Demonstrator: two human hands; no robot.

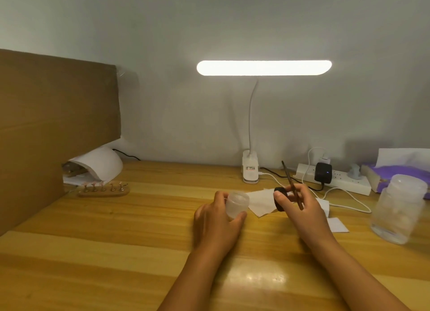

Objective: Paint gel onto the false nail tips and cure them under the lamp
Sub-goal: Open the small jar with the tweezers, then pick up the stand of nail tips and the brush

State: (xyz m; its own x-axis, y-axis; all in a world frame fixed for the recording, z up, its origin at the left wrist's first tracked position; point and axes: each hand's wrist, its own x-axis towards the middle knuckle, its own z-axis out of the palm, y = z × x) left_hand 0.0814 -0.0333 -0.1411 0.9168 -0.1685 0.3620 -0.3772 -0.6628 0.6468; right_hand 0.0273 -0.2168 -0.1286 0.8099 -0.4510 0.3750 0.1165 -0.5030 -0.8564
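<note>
The left hand (216,224) grips a small frosted gel jar (235,204), fingers and thumb curled round its body, and the jar's mouth is uncovered and tipped a little toward the right. Just beside it the right hand (301,209) pinches the black lid (278,200) between thumb and fingertips, the lid standing on edge and apart from the jar. The same hand carries a thin dark brush (292,185) slanted through its fingers, with the far end pointing up and away; which end bears the bristles cannot be told. Both hands hover low over the wooden table (116,252), above a crumpled paper wipe (260,202). The false nail tips (102,184) sit well apart at far left, five in a row on small posts on a wooden stand (103,192). Just behind them is the white domed curing lamp (102,163), half tucked behind a cardboard sheet (58,124). A lit desk lamp (264,68) rises on a bent neck from its clip base at the wall. A power strip (337,179) with plugs and cables lies to the right, and a larger clear plastic jar (400,208) stands near the right edge
</note>
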